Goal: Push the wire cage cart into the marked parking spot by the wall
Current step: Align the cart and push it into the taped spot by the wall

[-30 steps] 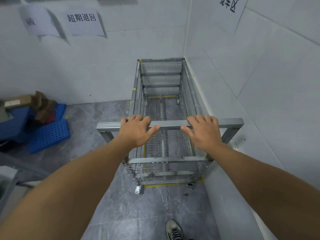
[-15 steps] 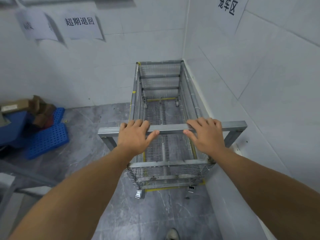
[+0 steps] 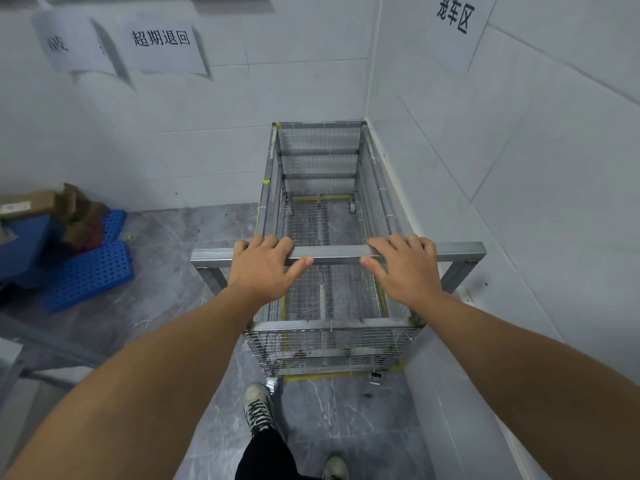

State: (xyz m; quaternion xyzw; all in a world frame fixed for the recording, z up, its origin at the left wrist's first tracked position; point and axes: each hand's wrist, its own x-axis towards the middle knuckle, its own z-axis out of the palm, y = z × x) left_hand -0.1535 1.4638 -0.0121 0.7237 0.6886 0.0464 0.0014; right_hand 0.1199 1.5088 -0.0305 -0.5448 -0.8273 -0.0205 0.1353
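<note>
The empty wire cage cart stands in the room's corner, its far end against the back wall and its right side along the right wall. Yellow tape lines on the floor frame its base. A grey metal handle bar crosses the near end. My left hand grips the bar left of centre, fingers over the top and thumb underneath. My right hand holds it right of centre the same way.
Blue perforated crates and cardboard boxes are piled at the left by the back wall. Paper signs hang on the walls. A metal frame juts in at lower left. My shoes stand just behind the cart.
The cart has rolled a little deeper into the corner. My feet have stepped up behind it, and both hands stay on the bar.
</note>
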